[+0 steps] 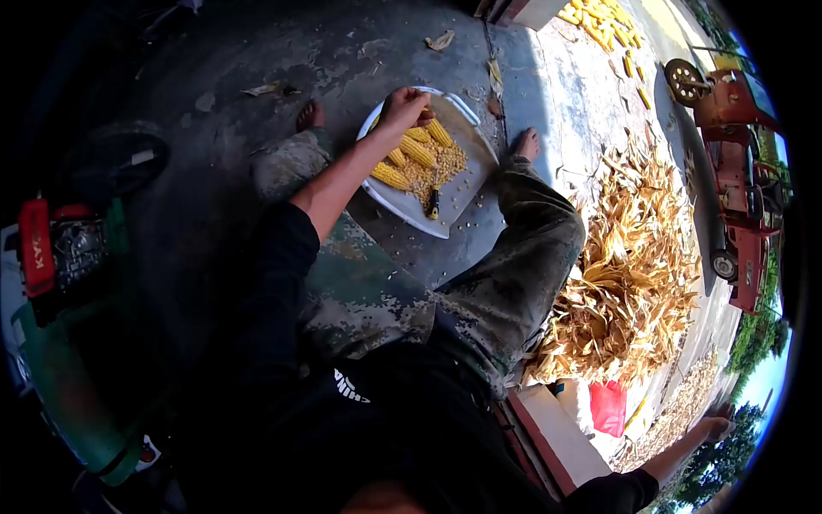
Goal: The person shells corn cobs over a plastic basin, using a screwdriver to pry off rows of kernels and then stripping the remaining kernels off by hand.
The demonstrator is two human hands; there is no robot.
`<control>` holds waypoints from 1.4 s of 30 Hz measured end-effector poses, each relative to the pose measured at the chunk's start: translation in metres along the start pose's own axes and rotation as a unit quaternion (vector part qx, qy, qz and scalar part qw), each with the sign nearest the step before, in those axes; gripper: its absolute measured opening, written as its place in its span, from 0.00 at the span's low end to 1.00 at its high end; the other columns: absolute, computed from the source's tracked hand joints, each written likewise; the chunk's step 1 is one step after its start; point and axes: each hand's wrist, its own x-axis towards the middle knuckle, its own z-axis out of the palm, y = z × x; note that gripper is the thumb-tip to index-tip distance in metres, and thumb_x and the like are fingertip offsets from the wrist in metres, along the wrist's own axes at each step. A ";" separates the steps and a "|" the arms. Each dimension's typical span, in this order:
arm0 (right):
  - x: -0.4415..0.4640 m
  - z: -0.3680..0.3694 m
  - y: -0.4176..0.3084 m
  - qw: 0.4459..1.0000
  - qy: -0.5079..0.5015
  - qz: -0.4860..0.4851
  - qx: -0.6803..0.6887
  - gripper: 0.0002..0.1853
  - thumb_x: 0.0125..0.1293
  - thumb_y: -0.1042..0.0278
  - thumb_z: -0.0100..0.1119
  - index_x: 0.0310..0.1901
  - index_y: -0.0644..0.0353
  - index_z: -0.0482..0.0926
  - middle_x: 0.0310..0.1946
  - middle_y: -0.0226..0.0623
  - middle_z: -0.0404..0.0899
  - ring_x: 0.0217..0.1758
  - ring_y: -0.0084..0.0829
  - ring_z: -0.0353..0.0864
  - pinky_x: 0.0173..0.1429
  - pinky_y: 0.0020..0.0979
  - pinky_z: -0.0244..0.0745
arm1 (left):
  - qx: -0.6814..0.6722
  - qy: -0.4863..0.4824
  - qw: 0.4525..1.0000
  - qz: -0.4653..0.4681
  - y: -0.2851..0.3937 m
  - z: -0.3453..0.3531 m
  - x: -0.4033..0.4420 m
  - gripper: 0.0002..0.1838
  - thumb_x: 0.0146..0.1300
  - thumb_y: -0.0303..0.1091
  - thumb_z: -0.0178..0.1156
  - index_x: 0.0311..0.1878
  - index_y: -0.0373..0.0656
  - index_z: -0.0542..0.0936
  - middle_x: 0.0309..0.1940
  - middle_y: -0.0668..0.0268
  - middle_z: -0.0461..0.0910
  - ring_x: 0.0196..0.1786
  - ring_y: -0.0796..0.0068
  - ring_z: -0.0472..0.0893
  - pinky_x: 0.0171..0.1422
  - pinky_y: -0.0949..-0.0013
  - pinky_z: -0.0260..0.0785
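Observation:
My left hand (407,110) is over the upper rim of a white basin (469,190), its fingers curled together beside the corn; what they grip is hidden. Several yellow corn cobs (417,152) lie in the basin among loose kernels (445,167). A tool with a black and yellow handle (434,204) rests at the kernels' lower edge. Far from the basin, at the lower right, my right hand (715,428) is raised on an outstretched arm, its fingers curled in; anything inside them is too small to make out.
My legs and bare feet flank the basin. Dry husks (634,274) are heaped to the right, with a red bag (608,408) below them. More cobs (604,21) lie at the top right, near a red vehicle (736,171). A green and red machine (77,343) stands left.

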 end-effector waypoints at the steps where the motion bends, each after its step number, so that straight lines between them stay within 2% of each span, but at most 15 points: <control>1: -0.007 0.003 0.015 0.995 -0.072 -0.006 -0.069 0.24 0.73 0.53 0.47 0.58 0.66 0.75 0.47 0.42 0.84 0.39 0.30 0.84 0.34 0.24 0.80 | -0.012 0.011 1.000 0.000 0.003 -0.001 0.004 0.08 0.69 0.36 0.60 0.43 0.43 0.74 0.38 0.65 0.80 0.39 0.72 0.84 0.42 0.70 0.82; 4: -0.119 0.070 0.087 0.956 -0.266 -0.003 -0.121 0.20 0.73 0.51 0.52 0.58 0.53 0.79 0.45 0.33 0.86 0.38 0.23 0.82 0.37 0.22 0.78 | -0.036 0.025 0.999 -0.013 0.004 -0.002 0.004 0.08 0.69 0.36 0.60 0.42 0.43 0.73 0.38 0.65 0.80 0.39 0.72 0.84 0.42 0.69 0.82; 7: -0.314 0.168 0.113 0.911 -0.399 0.090 -0.047 0.15 0.73 0.58 0.55 0.55 0.55 0.80 0.37 0.31 0.84 0.29 0.18 0.76 0.34 0.21 0.75 | -0.063 0.027 0.997 -0.021 -0.001 -0.003 0.001 0.08 0.69 0.36 0.60 0.42 0.43 0.73 0.37 0.65 0.80 0.38 0.72 0.84 0.42 0.69 0.82; 8: -0.379 0.193 0.103 0.882 -0.469 0.046 -0.016 0.16 0.74 0.60 0.54 0.56 0.58 0.79 0.35 0.33 0.83 0.28 0.19 0.76 0.33 0.22 0.75 | -0.062 0.018 0.998 -0.015 -0.003 -0.003 -0.001 0.08 0.69 0.36 0.60 0.41 0.43 0.73 0.37 0.65 0.81 0.38 0.72 0.84 0.42 0.69 0.82; 10: -0.494 0.233 0.073 0.786 -0.616 -0.026 0.041 0.18 0.75 0.60 0.53 0.57 0.65 0.77 0.32 0.35 0.81 0.28 0.19 0.77 0.32 0.23 0.74 | -0.056 0.020 0.998 -0.009 -0.003 -0.007 0.001 0.08 0.69 0.36 0.60 0.41 0.43 0.73 0.37 0.66 0.81 0.37 0.73 0.84 0.42 0.70 0.82; 11: -0.547 0.249 0.067 0.741 -0.668 -0.003 0.062 0.18 0.75 0.61 0.53 0.56 0.67 0.77 0.33 0.37 0.81 0.29 0.20 0.77 0.33 0.24 0.75 | -0.052 0.025 0.998 -0.008 -0.002 -0.012 0.004 0.08 0.69 0.36 0.60 0.41 0.43 0.73 0.37 0.66 0.81 0.37 0.73 0.84 0.42 0.70 0.82; 14: -0.674 0.282 0.080 0.533 -0.843 -0.077 0.003 0.18 0.73 0.59 0.54 0.52 0.68 0.77 0.36 0.38 0.83 0.34 0.24 0.81 0.37 0.27 0.78 | -0.037 0.043 0.998 0.000 -0.005 -0.016 0.008 0.08 0.70 0.35 0.59 0.42 0.43 0.73 0.38 0.65 0.81 0.38 0.75 0.84 0.42 0.72 0.82; 15: -0.712 0.286 0.093 0.486 -0.872 -0.026 -0.053 0.18 0.72 0.59 0.56 0.51 0.69 0.77 0.34 0.40 0.84 0.33 0.27 0.83 0.37 0.28 0.80 | -0.039 0.043 0.998 0.004 -0.002 -0.016 0.008 0.08 0.70 0.35 0.59 0.42 0.43 0.73 0.38 0.65 0.81 0.38 0.75 0.84 0.42 0.72 0.82; 17: -0.776 0.294 0.144 0.399 -0.897 -0.115 -0.149 0.18 0.68 0.59 0.56 0.47 0.69 0.79 0.32 0.43 0.84 0.34 0.28 0.86 0.33 0.30 0.82 | -0.040 0.048 0.998 0.011 0.003 -0.016 0.004 0.08 0.70 0.35 0.58 0.42 0.42 0.73 0.38 0.65 0.81 0.38 0.75 0.84 0.42 0.73 0.82; 19: -0.823 0.297 0.229 0.365 -0.893 -0.164 -0.204 0.18 0.65 0.57 0.57 0.45 0.67 0.81 0.32 0.49 0.85 0.36 0.36 0.87 0.37 0.35 0.83 | -0.052 0.046 0.997 0.016 0.007 -0.019 0.003 0.09 0.70 0.36 0.59 0.43 0.41 0.73 0.39 0.65 0.81 0.38 0.75 0.84 0.42 0.73 0.82; 23: -0.867 0.264 0.312 0.395 -0.862 -0.233 -0.217 0.15 0.62 0.58 0.54 0.43 0.56 0.83 0.37 0.56 0.83 0.44 0.54 0.84 0.50 0.47 0.78 | -0.078 0.068 0.994 0.024 0.022 -0.026 -0.006 0.10 0.70 0.37 0.59 0.45 0.40 0.73 0.40 0.64 0.81 0.37 0.76 0.84 0.43 0.73 0.81; 34: -0.872 0.248 0.356 0.388 -0.868 -0.240 -0.196 0.12 0.60 0.61 0.58 0.43 0.56 0.83 0.36 0.50 0.84 0.41 0.54 0.83 0.49 0.47 0.78 | -0.030 0.097 0.995 0.015 0.001 -0.044 -0.014 0.12 0.71 0.38 0.59 0.48 0.41 0.72 0.42 0.66 0.79 0.39 0.77 0.83 0.46 0.73 0.80; 37: -0.865 0.241 0.329 0.446 -0.853 -0.202 -0.182 0.13 0.59 0.60 0.60 0.41 0.59 0.83 0.35 0.52 0.84 0.39 0.54 0.83 0.47 0.46 0.79 | -0.009 0.115 0.993 0.004 -0.024 -0.050 -0.012 0.12 0.71 0.38 0.59 0.48 0.41 0.72 0.40 0.66 0.79 0.37 0.78 0.83 0.43 0.75 0.79; 41: -0.854 0.236 0.291 0.487 -0.841 -0.178 -0.154 0.13 0.59 0.60 0.62 0.40 0.61 0.78 0.32 0.53 0.82 0.35 0.57 0.81 0.44 0.50 0.77 | 0.248 0.101 0.963 -0.002 -0.085 -0.072 -0.008 0.14 0.67 0.38 0.61 0.47 0.40 0.72 0.36 0.65 0.76 0.34 0.76 0.83 0.34 0.74 0.78; 42: -0.850 0.235 0.287 0.500 -0.836 -0.172 -0.144 0.14 0.60 0.61 0.61 0.41 0.61 0.75 0.30 0.53 0.81 0.32 0.59 0.78 0.42 0.54 0.75 | 0.274 0.090 0.956 -0.055 -0.107 -0.078 -0.004 0.15 0.66 0.39 0.62 0.47 0.40 0.72 0.37 0.65 0.76 0.34 0.76 0.83 0.34 0.73 0.78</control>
